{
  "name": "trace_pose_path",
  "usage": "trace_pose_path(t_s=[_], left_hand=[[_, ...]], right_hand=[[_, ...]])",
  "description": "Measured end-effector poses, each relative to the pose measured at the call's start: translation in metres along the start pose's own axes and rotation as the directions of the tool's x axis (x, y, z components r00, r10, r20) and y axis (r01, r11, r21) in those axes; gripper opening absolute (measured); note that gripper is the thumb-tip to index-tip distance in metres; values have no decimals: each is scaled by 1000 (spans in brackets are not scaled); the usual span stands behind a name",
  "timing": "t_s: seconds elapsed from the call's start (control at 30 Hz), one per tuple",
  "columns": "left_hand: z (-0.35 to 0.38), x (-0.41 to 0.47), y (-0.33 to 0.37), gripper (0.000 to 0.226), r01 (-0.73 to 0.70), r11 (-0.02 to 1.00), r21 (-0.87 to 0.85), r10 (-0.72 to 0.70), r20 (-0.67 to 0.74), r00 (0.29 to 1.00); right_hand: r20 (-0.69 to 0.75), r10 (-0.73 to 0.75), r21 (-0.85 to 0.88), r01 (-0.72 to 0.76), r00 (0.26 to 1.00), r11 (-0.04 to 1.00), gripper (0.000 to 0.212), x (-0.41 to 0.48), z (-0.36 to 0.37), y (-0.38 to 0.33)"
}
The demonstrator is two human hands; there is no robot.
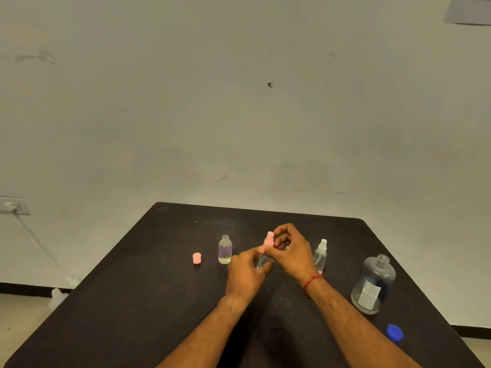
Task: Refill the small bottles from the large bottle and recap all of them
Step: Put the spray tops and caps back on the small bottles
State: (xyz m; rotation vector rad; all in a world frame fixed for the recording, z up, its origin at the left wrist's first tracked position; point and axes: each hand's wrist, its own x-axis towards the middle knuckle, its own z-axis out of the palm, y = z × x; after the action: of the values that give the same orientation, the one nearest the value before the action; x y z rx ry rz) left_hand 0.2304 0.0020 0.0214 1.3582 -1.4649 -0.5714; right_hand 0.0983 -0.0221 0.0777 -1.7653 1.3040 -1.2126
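Note:
At the middle of the dark table (148, 301), my left hand (245, 272) grips a small clear bottle (261, 261). My right hand (291, 252) pinches the pink spray top (269, 240) that sits on this bottle's neck. To the left stands an uncapped small bottle (225, 249) partly filled with clear liquid, and a loose pink cap (196, 258) lies beside it. A small bottle with a white spray top (320, 254) stands to the right of my hands. The large clear bottle (373, 284) stands uncapped at the right, its blue cap (395, 333) near the table's right edge.
A pale wall rises behind the table. A wall socket (12, 205) with a cable (37, 243) is at the left, and a white object (57, 297) lies on the floor below it. A paper sheet (469, 9) hangs at the top right.

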Motion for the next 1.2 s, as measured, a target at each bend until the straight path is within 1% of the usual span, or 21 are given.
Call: trace_pose_path(t_s=[0.07,0.17,0.23,0.3,0.37,0.47,0.57,0.63,0.73,0.83,0.9,0.97,1.03,1.1,1.2], left_hand=[[0,1,1,17,3,1000,-18,-3,4,1000],[0,4,-2,27,1,1000,-5,-1,20,1000],[1,4,-1,28,-3,1000,2,3,16,1000],[2,3,2,26,-18,1000,18,18,3,1000],[3,3,4,23,-26,998,50,27,-14,1000],[1,3,6,17,-16,999,36,17,-16,1000],[-1,5,4,22,-35,999,0,35,8,999],[-2,6,3,25,-29,1000,-6,29,13,999],[-1,8,4,26,-47,999,3,47,9,999],[-2,7,5,25,-37,999,26,37,-6,999],[-3,7,4,24,-15,1000,12,15,6,1000],[-4,7,2,25,-13,1000,-18,13,32,999],[-5,7,0,25,-11,999,-37,12,44,999],[-5,5,1,22,-8,999,-35,10,46,999],[-3,4,2,18,-21,1000,-11,21,37,999]], right_hand=[[47,-16,49,14,999,999,54,0,0,2],[131,-55,141,36,990,989,52,3,0,5],[104,-64,119,52,992,992,44,4,1,5],[32,-42,79,39,999,996,38,2,2,3],[-12,-21,71,22,1000,997,41,0,3,2],[-4,-27,87,27,1000,996,57,1,4,3],[79,-66,189,50,995,981,57,5,2,6],[115,-82,203,57,990,978,52,7,1,6],[37,-53,167,46,998,985,44,7,5,8],[-5,-35,139,36,999,990,47,6,7,8],[49,-52,166,44,997,985,55,6,5,6],[128,-68,190,42,989,981,57,7,2,5],[151,-69,219,34,986,975,51,8,1,5],[102,-53,219,30,993,975,41,8,3,6],[67,-53,142,43,996,989,33,6,9,6]])
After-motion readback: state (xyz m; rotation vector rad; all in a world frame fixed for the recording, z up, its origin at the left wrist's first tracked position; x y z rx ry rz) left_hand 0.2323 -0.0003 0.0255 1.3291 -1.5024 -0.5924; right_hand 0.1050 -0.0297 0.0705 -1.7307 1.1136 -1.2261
